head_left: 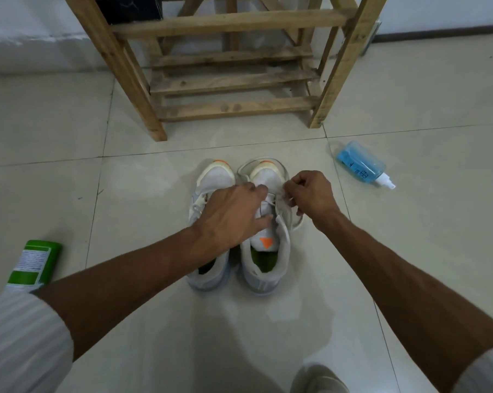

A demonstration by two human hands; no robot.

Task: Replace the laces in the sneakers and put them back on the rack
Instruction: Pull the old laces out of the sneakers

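While the left sneaker (215, 178) and right sneaker (284, 251) stand on the floor (69, 123) before the rack (234, 109), lacing looks unfinished — the right hand (313, 194) pinches the lace (298, 222) at the right sneaker's eyelets, the left hand (231, 217) lies straight-fingered, pressing its tongue (263, 236); racking remains.

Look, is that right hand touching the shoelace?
Touching. The head view shows the right hand with its fingers curled, pinching the white lace just above the right-side sneaker.

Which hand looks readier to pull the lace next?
Probably the right hand: it already pinches the lace over the sneaker, while the left hand only rests on it.
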